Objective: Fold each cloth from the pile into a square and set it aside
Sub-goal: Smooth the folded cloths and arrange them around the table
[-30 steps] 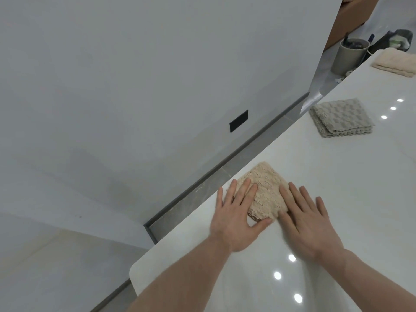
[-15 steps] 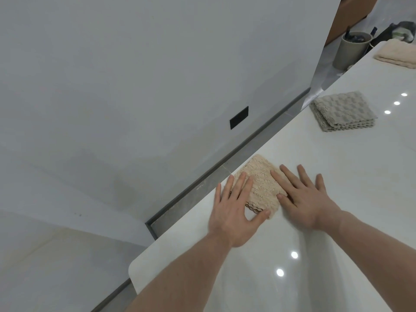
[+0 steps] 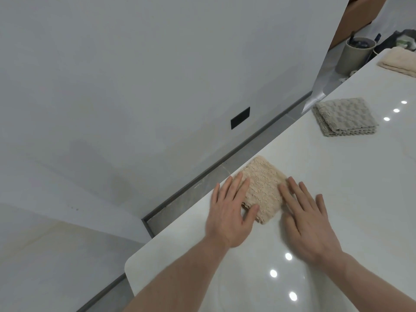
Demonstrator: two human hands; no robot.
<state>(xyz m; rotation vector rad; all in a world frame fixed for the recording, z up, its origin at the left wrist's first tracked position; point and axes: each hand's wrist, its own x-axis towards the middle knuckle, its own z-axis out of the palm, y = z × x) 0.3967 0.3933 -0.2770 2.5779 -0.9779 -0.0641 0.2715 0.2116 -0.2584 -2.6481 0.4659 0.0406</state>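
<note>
The beige cloth (image 3: pixel 263 190) lies folded into a small square on the white desk (image 3: pixel 337 176), close to the desk's edge on the wall side. The left hand (image 3: pixel 231 212) rests flat on the left part of the cloth, its fingers (image 3: pixel 242 188) straight and spread, and the thumb lies along the near edge of the cloth. The right hand (image 3: pixel 308 221) is flat too, with straight fingers (image 3: pixel 287 194); the tips of its fingers touch the right edge of the cloth, while the palm lies on the desk beside it. Neither hand grips anything; both only press.

Compared with half a second ago, the hands stay in almost the same pose on the cloth, and the cloth keeps its place near the edge. The right hand now sits a little more to the side of the cloth, so more of the cloth's top shows between the two hands. One second ago the right hand covered more of the cloth's right corner.

Farther along the desk lies a grey folded cloth (image 3: pixel 344 118), well apart from the beige one. At the far end a second beige cloth (image 3: pixel 398 61) lies on the desk, and just beyond it stands a grey cup (image 3: pixel 353 57) with dark things inside. A small black plate (image 3: pixel 240 117) is on the wall
</note>
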